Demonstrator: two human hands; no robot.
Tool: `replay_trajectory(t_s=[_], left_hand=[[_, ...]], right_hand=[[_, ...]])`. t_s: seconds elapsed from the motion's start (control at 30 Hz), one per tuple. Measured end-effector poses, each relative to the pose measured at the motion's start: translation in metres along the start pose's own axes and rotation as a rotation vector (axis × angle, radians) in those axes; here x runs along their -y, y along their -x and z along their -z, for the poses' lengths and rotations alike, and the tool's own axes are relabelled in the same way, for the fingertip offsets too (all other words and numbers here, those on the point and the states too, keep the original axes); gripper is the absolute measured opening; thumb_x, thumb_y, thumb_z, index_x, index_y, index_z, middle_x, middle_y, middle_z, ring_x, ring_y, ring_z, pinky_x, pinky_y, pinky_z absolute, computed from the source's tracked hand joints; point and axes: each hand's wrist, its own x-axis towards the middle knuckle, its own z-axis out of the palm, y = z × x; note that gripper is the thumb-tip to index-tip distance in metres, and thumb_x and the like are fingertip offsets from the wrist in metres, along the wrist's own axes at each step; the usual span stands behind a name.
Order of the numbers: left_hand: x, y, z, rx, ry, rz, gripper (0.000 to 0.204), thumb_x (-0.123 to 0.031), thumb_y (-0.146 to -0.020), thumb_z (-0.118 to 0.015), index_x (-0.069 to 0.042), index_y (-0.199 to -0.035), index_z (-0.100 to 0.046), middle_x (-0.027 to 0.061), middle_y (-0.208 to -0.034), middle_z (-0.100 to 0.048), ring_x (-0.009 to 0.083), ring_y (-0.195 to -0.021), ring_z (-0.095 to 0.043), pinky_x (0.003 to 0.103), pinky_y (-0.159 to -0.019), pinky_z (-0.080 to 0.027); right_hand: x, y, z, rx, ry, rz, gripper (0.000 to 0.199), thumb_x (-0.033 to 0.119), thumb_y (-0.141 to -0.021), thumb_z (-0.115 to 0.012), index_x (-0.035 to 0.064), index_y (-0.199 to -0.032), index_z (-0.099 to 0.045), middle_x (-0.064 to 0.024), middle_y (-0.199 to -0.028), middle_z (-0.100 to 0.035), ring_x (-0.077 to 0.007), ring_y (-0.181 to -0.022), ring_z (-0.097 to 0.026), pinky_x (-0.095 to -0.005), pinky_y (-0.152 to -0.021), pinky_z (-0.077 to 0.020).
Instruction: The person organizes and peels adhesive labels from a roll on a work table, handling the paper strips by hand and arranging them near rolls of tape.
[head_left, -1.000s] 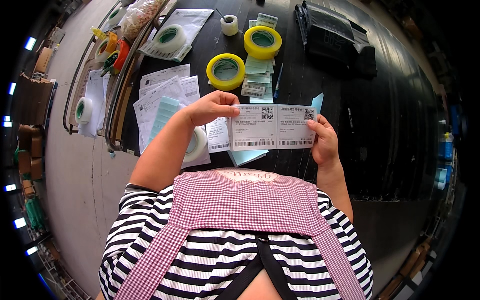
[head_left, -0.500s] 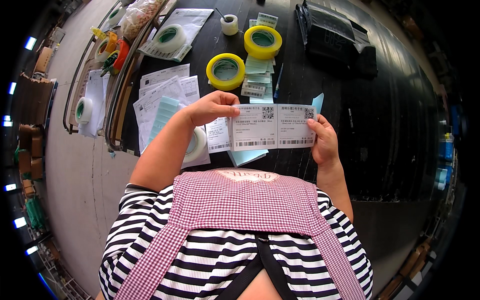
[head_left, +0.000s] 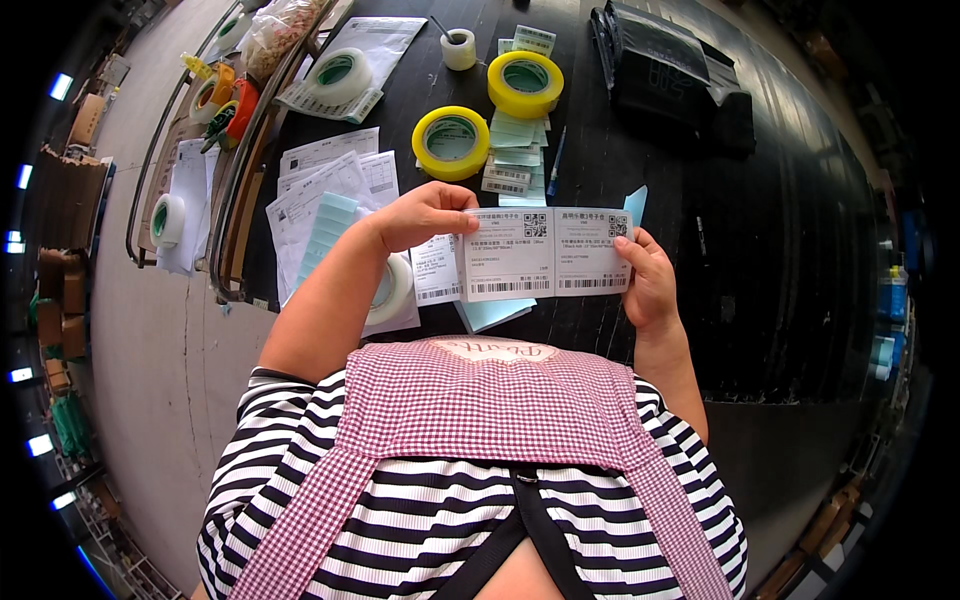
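A strip of white printed shipping labels (head_left: 508,256) is stretched between my two hands above the near edge of the black table. My left hand (head_left: 432,214) pinches its upper left part, thumb on the front. At the other end, my right hand (head_left: 650,274) grips the right edge, with the thumb on the printed face. The labels carry barcodes and square codes, and their strip folds back at the left. A light-blue backing corner (head_left: 636,204) sticks up behind the right end. Below the strip, more light-blue label backing (head_left: 494,315) shows. A clear tape roll (head_left: 396,290) lies partly hidden by my left forearm.
Two yellow tape rolls (head_left: 451,144) lie beyond my hands, beside small label strips (head_left: 512,165) and a blue pen (head_left: 556,165). Printed sheets (head_left: 318,185) spread at left. Black plastic bags (head_left: 668,75) are stacked far right. A metal-railed cart (head_left: 262,130) adjoins the table's left side.
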Motion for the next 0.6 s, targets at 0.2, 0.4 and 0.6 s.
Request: replay_trajectory(t_s=[0.2, 0.4, 0.6], left_hand=[[0.0026, -0.0007, 0.0008, 0.001, -0.005, -0.003, 0.021, -0.024, -0.087, -0.071, -0.006, -0.084, -0.062, -0.0023, -0.080, -0.061, 0.0061, -0.079, -0.054, 0.023, -0.077, -0.043], [0.0008, -0.0001, -0.0021, -0.004, 0.016, -0.003, 0.022, -0.024, -0.085, -0.073, -0.006, -0.082, -0.061, -0.0016, -0.079, -0.062, 0.0060, -0.078, -0.055, 0.023, -0.077, -0.043], [0.0018, -0.0005, -0.0018, -0.002, 0.038, -0.009, 0.024, -0.024, -0.084, -0.075, -0.005, -0.080, -0.060, -0.0002, -0.078, -0.063, 0.0061, -0.077, -0.056, 0.023, -0.077, -0.044]], right_hand=[[0.0021, 0.0014, -0.0017, -0.001, 0.003, -0.001, 0.010, 0.008, -0.094, -0.057, 0.0015, -0.101, -0.061, -0.0102, -0.097, -0.069, -0.0159, -0.086, -0.066, -0.0302, -0.082, -0.0529], [0.0019, 0.0020, -0.0012, -0.005, 0.003, 0.000, 0.011, 0.007, -0.094, -0.057, 0.0015, -0.102, -0.061, -0.0103, -0.098, -0.069, -0.0158, -0.087, -0.066, -0.0302, -0.083, -0.0528], [0.0011, 0.0029, -0.0008, -0.002, -0.023, -0.007, 0.011, 0.007, -0.093, -0.056, 0.0013, -0.102, -0.060, -0.0105, -0.097, -0.069, -0.0161, -0.087, -0.066, -0.0302, -0.082, -0.0530]])
